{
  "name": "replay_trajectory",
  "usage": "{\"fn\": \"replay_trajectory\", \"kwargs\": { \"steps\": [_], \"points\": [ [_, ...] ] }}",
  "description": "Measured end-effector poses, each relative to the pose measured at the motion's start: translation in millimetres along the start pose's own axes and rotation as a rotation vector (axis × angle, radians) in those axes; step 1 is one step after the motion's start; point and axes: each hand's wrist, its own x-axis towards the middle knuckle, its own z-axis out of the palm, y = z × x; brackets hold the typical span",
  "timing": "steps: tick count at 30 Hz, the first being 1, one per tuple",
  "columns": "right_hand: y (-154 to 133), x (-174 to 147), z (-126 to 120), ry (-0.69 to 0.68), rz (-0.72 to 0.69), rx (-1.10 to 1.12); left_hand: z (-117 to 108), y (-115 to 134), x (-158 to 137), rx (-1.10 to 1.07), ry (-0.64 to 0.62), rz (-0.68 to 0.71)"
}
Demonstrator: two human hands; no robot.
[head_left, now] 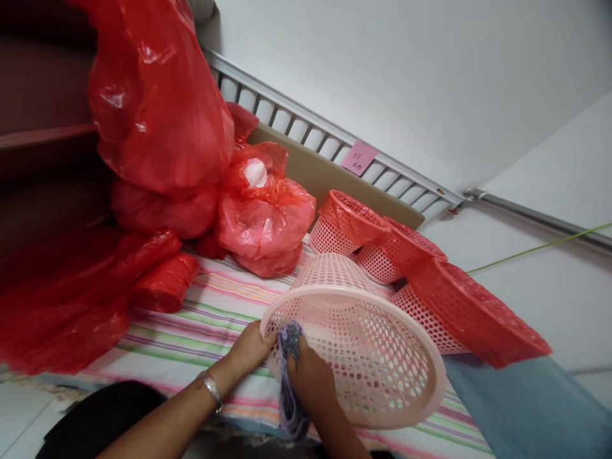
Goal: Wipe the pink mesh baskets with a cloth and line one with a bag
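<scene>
A pale pink perforated plastic basket (pixel 354 294) lies tipped on its side, its mouth towards me. My left hand (pixel 253 347) grips its rim at the left, a silver bracelet on the wrist. In my right hand (pixel 308 376) is a bunched purple-grey cloth (pixel 292 408), pressed against the inside of the basket near the left rim. Part of the cloth hangs down below the hand. The fingertips of my left hand are hidden behind the rim.
Three baskets lined with red bags (pixel 354 213) stand behind on the striped sheet (pixel 191 344). Filled red plastic bags (pixel 268 223) and a red bag roll (pixel 165 284) lie left. A radiator (pixel 306 127) with a pink note (pixel 359 157) runs along the wall.
</scene>
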Motion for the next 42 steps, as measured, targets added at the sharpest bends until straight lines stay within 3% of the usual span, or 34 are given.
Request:
{"fn": "replay_trajectory", "kwargs": {
  "steps": [5,13,17,21,30,36,42],
  "points": [
    [-8,-31,0,-0.026,-0.042,0.037,-1,2,-1,-0.017,0.011,0.033],
    [-5,-31,0,-0.036,-0.07,0.025,-1,1,-1,-0.019,0.017,0.039],
    [-1,-7,-14,-0.061,-0.049,-0.008,-1,0,0,-0.005,0.013,0.054],
    [7,41,-25,-0.059,0.059,-0.055,0,-2,1,0.0,-0.005,0.039],
    [38,140,-28,0.035,0.195,-0.082,0,1,1,0.012,-0.012,0.035],
    [47,159,-25,0.033,0.217,-0.048,0,3,1,-0.017,-0.023,0.028],
    [46,139,-22,0.012,0.201,-0.029,0,0,2,0.015,-0.007,0.021]
  ]
}}
